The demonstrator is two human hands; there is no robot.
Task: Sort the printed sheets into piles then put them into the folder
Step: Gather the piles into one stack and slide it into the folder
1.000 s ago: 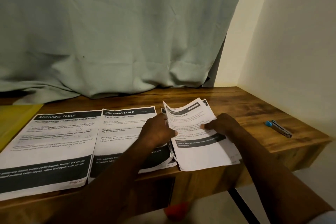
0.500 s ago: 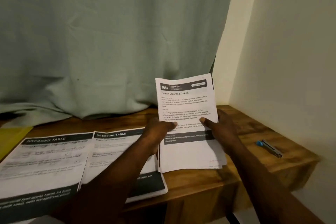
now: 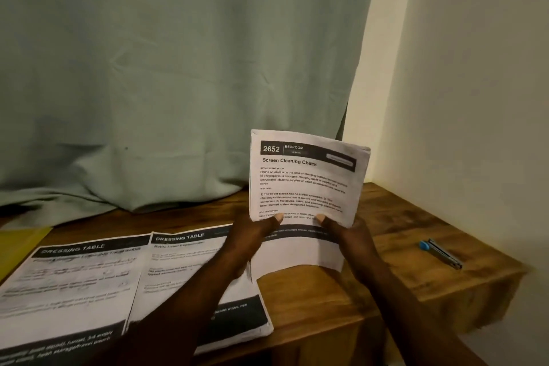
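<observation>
Held sheets [image 3: 300,184], perhaps several, count unclear.

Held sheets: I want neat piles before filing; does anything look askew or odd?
The held stack, pinched by the left hand and right hand, bows, its top right corner curling back. A blue-tipped metal tool lies apart on the desk, far right.

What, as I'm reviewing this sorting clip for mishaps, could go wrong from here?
1. The Screen Cleaning Check stack is pinched low by the left hand and right hand; its upper corner curls, so sheets might fan or slip.
2. The left forearm crosses the Dressing Table pile near the front edge of the table and could drag it off.
</observation>
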